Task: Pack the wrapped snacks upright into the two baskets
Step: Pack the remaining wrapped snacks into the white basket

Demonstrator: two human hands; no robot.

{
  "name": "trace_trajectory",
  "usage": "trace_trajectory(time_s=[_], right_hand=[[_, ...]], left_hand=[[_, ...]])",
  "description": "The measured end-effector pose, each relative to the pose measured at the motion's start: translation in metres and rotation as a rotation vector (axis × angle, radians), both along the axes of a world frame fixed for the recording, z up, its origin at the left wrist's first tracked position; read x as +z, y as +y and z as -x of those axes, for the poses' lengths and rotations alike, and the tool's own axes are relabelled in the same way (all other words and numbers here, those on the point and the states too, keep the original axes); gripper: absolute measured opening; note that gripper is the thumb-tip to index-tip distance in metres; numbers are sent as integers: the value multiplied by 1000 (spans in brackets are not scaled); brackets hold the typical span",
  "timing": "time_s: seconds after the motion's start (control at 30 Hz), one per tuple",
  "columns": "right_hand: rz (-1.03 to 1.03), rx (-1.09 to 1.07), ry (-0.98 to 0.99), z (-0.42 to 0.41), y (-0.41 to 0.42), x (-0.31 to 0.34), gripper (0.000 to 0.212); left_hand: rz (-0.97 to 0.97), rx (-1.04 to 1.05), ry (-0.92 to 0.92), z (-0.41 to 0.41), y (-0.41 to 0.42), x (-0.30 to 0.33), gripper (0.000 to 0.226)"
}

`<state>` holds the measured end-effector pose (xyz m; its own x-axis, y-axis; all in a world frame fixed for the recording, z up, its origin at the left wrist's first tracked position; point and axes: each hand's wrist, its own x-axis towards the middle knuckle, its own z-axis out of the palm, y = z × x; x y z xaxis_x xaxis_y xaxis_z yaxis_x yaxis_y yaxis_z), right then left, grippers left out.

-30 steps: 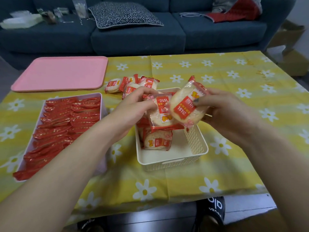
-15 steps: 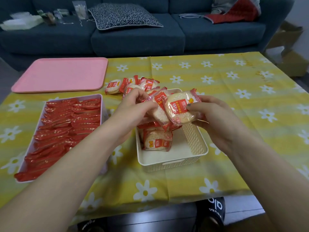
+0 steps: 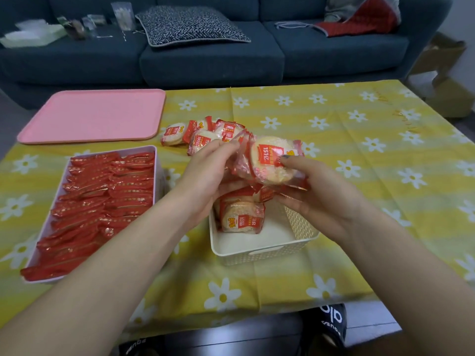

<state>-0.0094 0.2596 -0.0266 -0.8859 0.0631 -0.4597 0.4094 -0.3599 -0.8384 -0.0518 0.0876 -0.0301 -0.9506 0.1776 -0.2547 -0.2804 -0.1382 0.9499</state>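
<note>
Table (image 3: 359, 155) with a yellow flower cloth, pink basket (image 3: 155, 160) full of red snacks (image 3: 102, 201), white basket (image 3: 262, 250) with a few rice cakes (image 3: 241, 217), left hand (image 3: 205, 173) and right hand (image 3: 318, 194) above it, fingers (image 3: 290, 163) curled round more rice cake packs (image 3: 270, 163)

Arms: both forearms are seen bare up to the frame's lower edge; no sleeve is seen on either.
Left hand (image 3: 205, 173): no ring, watch or band is seen; the nails are turned away and cannot be judged.
Right hand (image 3: 321, 199): a dark, bluish-grey polish is seen on the thumbnail (image 3: 284, 157); the other nails are hidden.
Wrists: both are seen uncovered.
Footwear: black slippers (image 3: 331, 322) are worn, glimpsed below the table edge; white lettering is printed across the strap, too blurred to be read with certainty.
</note>
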Motion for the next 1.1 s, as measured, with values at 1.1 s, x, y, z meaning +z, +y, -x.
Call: trace_trajectory(time_s=[1.1], right_hand=[[-191,103,252,0,12,8,32]], left_hand=[[132,-299,152,-3,-1,-5,62]])
